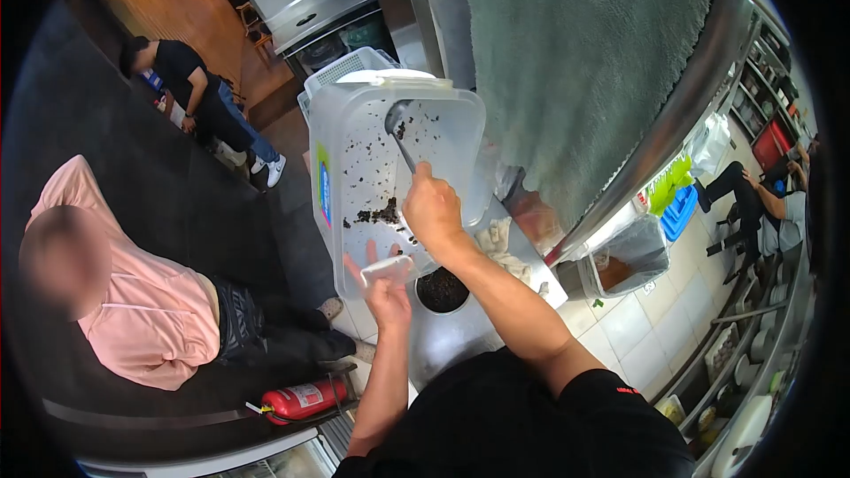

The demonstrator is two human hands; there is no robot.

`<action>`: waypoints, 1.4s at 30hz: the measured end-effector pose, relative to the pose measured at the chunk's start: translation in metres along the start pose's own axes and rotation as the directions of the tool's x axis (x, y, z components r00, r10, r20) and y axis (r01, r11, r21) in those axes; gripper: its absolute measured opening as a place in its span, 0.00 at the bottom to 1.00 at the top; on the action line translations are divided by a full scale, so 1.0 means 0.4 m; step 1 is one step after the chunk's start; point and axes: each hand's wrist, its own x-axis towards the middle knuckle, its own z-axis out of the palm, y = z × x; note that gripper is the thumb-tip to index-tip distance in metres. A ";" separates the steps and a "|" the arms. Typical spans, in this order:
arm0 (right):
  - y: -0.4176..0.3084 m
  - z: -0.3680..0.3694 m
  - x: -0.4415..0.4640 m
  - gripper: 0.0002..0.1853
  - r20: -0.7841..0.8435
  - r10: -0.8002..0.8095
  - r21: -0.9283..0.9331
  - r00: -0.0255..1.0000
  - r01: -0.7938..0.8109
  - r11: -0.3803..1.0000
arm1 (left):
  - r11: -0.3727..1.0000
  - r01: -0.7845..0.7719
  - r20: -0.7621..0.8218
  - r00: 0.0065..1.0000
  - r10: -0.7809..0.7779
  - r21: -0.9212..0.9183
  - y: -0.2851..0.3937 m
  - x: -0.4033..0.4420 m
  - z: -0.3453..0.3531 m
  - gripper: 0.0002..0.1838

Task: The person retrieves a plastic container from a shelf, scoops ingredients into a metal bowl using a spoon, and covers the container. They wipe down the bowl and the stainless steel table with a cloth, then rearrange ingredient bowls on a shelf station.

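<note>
A translucent plastic storage box (pixel 456 115) is tilted so its inside faces me, with dark crumbs (pixel 381 212) scattered over its walls and clumped low down. My right hand (pixel 432 212) is closed around the handle of a metal ladle (pixel 398 115), whose head rests against the upper inside of the box. At the box's lower edge, my left hand (pixel 387 301) grips beside a whitish latch, its fingers showing through the clear plastic. Below the box sits a round container of dark granules (pixel 443 290), partly hidden by the box and my right forearm.
A grey-green cloth (pixel 584 62) hangs along a metal rail at right. Beyond stands a lined bin (pixel 624 257). A person in pink (pixel 150 310) is close on the left, another person (pixel 199 93) farther back, a third at far right. A fire extinguisher (pixel 305 400) lies lower left.
</note>
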 end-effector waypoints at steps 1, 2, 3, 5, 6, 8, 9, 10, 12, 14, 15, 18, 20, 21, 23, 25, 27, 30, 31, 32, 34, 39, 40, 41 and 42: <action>0.014 0.004 -0.009 0.05 0.064 0.034 -0.023 0.997 -0.033 0.999 | 1.000 -0.010 -0.023 1.000 0.010 0.009 0.001 -0.003 0.000 0.54; 0.042 0.025 -0.028 0.05 0.073 0.030 -0.025 0.997 -0.028 0.999 | 1.000 -0.019 -0.047 0.999 0.020 0.021 0.003 -0.009 0.000 0.54; 0.076 0.055 -0.053 0.06 0.135 -0.016 0.073 0.991 0.006 0.997 | 1.000 -0.024 -0.052 0.998 0.025 0.020 0.002 -0.010 -0.005 0.54; 0.090 0.050 -0.074 0.07 0.185 -0.074 0.175 0.980 0.041 0.984 | 1.000 0.001 -0.047 0.999 -0.001 -0.011 -0.001 0.006 -0.016 0.54; 0.071 0.012 -0.081 0.07 0.358 0.063 0.216 0.932 -0.148 0.965 | 1.000 -0.001 -0.045 0.999 0.001 -0.011 0.002 0.011 -0.018 0.54; 0.040 -0.031 -0.081 0.08 0.528 0.180 0.219 0.830 -0.338 0.915 | 0.998 0.016 -0.033 0.999 -0.018 -0.062 0.006 0.014 -0.022 0.53; 0.030 -0.042 -0.079 0.08 0.379 0.056 0.272 0.924 -0.169 0.947 | 0.998 0.014 -0.038 0.999 -0.017 -0.062 0.005 0.012 -0.023 0.53; 0.019 -0.050 -0.077 0.08 0.215 -0.076 0.299 0.974 0.008 0.954 | 0.998 0.011 -0.034 0.999 -0.014 -0.068 0.007 0.011 -0.024 0.53; -0.007 -0.060 -0.046 0.07 0.191 -0.091 0.366 0.977 0.015 0.930 | 0.997 0.007 -0.021 1.000 -0.009 -0.071 0.010 0.009 -0.023 0.52; -0.020 -0.063 -0.027 0.07 0.153 -0.106 0.429 0.983 0.031 0.903 | 0.995 0.049 -0.043 0.998 -0.052 -0.085 0.007 0.005 -0.011 0.52; -0.024 -0.061 -0.022 0.06 0.186 -0.120 0.328 0.975 0.053 0.943 | 0.995 0.048 -0.036 0.998 -0.051 -0.085 0.007 0.004 -0.002 0.52; -0.025 -0.058 0.000 0.04 0.125 -0.300 0.108 0.946 0.288 0.952 | 0.992 0.087 -0.078 0.993 -0.094 -0.095 0.013 -0.013 -0.003 0.52; -0.025 -0.073 0.066 0.05 0.191 -0.549 -0.222 0.814 0.580 0.783 | 0.995 0.095 -0.076 0.993 -0.096 -0.007 0.007 -0.009 -0.020 0.52; -0.043 -0.093 0.093 0.05 0.205 -0.585 -0.265 0.785 0.620 0.739 | 0.995 0.096 -0.076 0.992 -0.097 -0.008 0.009 -0.011 -0.022 0.52; -0.054 -0.111 0.157 0.05 0.262 -0.619 -0.264 0.740 0.672 0.692 | 0.993 0.106 -0.118 0.988 -0.100 0.048 0.011 -0.015 -0.022 0.52; -0.062 -0.122 0.204 0.06 0.313 -0.650 -0.262 0.693 0.720 0.642 | 0.992 0.122 -0.114 0.986 -0.118 0.022 0.017 -0.021 -0.010 0.52; -0.069 -0.129 0.232 0.07 0.388 -0.631 -0.248 0.672 0.735 0.631 | 0.991 0.136 -0.112 0.984 -0.135 -0.003 0.021 -0.020 0.000 0.52; -0.066 -0.147 0.250 0.07 0.434 -0.575 -0.323 0.693 0.716 0.619 | 0.991 0.133 -0.123 0.983 -0.134 -0.018 0.029 -0.019 0.011 0.52; -0.064 -0.149 0.248 0.07 0.434 -0.578 -0.320 0.691 0.718 0.618 | 0.992 0.122 -0.125 0.985 -0.121 0.003 0.035 -0.017 0.014 0.52; -0.059 -0.151 0.245 0.07 0.437 -0.542 -0.357 0.718 0.691 0.628 | 0.993 0.112 -0.127 0.986 -0.108 0.023 0.039 -0.015 0.017 0.52; -0.048 -0.153 0.232 0.07 0.437 -0.505 -0.392 0.744 0.663 0.638 | 0.996 0.089 -0.125 0.988 -0.085 0.024 0.038 -0.012 0.014 0.52; 0.027 -0.093 0.184 0.10 0.258 -0.203 -0.246 0.944 0.268 0.932 | 0.999 0.042 -0.159 0.986 -0.045 -0.025 0.020 -0.012 0.020 0.52; 0.048 -0.069 0.164 0.10 0.259 -0.205 -0.248 0.944 0.270 0.930 | 0.999 0.034 -0.156 0.987 -0.040 -0.041 0.007 -0.007 0.008 0.53; 0.068 -0.042 0.135 0.10 0.346 0.002 -0.008 0.938 0.001 1.000 | 0.998 0.024 -0.154 0.988 -0.033 -0.055 -0.001 -0.002 -0.002 0.53; 0.061 -0.037 0.103 0.10 0.474 0.172 0.201 0.863 -0.296 0.934 | 0.998 0.021 -0.155 0.988 -0.029 -0.054 -0.004 0.003 -0.006 0.53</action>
